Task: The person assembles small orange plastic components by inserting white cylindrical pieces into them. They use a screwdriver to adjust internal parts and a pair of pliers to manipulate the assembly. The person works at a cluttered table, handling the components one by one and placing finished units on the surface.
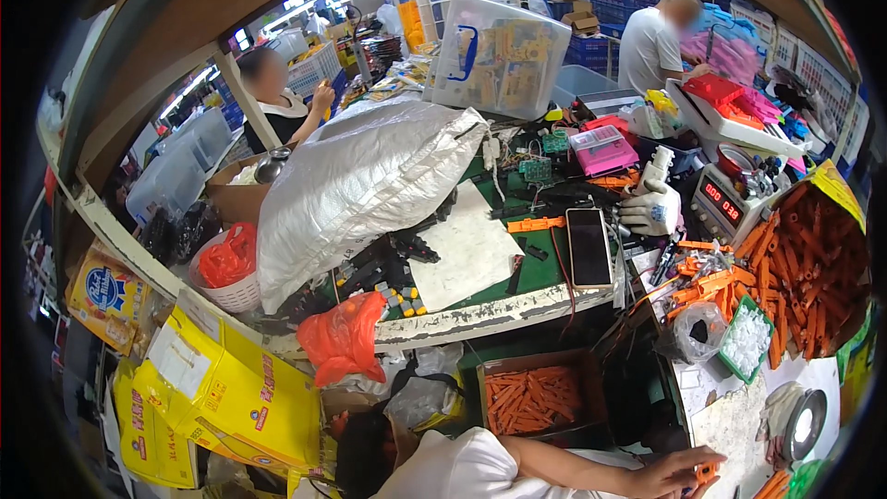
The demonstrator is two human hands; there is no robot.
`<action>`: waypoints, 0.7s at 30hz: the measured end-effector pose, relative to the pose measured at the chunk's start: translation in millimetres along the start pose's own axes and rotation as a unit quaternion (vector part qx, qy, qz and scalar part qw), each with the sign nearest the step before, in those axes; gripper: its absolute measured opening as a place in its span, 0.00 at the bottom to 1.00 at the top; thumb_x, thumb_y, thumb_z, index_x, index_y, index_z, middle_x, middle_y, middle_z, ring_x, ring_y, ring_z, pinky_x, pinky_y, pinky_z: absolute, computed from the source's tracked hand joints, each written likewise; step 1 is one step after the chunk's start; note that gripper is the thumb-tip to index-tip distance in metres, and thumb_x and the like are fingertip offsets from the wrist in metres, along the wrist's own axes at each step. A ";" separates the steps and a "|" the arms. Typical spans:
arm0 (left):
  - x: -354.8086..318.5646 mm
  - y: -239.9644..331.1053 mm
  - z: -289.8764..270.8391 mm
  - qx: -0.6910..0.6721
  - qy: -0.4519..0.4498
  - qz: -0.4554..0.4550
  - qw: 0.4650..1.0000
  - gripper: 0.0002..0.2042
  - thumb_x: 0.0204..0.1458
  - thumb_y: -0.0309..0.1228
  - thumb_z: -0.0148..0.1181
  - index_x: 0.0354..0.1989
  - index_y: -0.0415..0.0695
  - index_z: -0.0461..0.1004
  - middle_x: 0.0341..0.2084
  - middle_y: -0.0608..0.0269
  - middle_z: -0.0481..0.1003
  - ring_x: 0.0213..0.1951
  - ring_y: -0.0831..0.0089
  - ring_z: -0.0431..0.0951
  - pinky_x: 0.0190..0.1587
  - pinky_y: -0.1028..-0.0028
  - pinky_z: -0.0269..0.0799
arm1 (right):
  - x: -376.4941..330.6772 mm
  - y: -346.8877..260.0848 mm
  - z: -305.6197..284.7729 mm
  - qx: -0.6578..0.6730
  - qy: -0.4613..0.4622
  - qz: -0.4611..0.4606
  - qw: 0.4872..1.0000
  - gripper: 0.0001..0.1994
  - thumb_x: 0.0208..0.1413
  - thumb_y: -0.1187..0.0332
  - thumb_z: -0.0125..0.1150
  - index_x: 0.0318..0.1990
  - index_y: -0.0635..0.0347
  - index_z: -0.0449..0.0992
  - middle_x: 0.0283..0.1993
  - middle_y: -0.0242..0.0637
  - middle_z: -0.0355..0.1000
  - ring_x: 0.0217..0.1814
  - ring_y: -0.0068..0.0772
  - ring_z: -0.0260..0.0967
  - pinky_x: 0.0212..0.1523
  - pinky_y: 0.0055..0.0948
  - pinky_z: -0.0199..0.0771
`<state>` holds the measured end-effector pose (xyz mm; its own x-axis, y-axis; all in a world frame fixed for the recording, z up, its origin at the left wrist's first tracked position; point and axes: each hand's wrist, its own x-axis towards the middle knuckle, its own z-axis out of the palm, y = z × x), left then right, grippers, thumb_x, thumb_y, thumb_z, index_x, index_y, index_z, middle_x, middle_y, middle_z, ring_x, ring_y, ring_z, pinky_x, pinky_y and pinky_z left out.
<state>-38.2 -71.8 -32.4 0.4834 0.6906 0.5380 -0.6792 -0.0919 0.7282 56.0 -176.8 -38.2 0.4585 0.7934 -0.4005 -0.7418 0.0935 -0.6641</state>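
Neither my left hand nor my right hand shows in the head view. At the lower edge is a person in a white shirt (453,467), whose dark hair (363,448) is partly hidden. That person's bare arm (577,467) stretches rightward, and the hand (670,473) pinches a small orange plastic part (706,473) beside a worn white work surface (730,425). An open carton (591,374) of orange plastic pieces (531,399) stands just beyond the arm. A round white lamp-like disc (805,425) lies right of the hand.
A curved bench edge (462,325) crosses the middle. On the bench lie a large white sack (370,176), a phone (589,248) and a white glove (651,211). Orange parts (799,268) spill at right near a digital scale (725,203). Yellow cartons (240,397) stand lower left. Two people work farther back.
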 end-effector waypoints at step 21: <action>45.2 21.5 -27.9 -0.217 0.163 -0.239 0.932 0.26 0.60 0.37 0.48 0.64 0.43 0.50 0.42 0.63 0.68 0.46 0.74 0.72 0.48 0.75 0.70 | -27.0 -17.3 50.0 -0.466 -0.048 -0.170 0.867 0.20 0.59 0.65 0.50 0.56 0.68 0.66 0.54 0.43 0.67 0.57 0.36 0.61 0.57 0.31 0.59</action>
<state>-46.4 -22.6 -4.2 0.6425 0.7662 -0.0133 -0.6232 0.5325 0.5728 31.9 -169.7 15.6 0.4962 0.8663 -0.0573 0.1668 -0.1599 -0.9729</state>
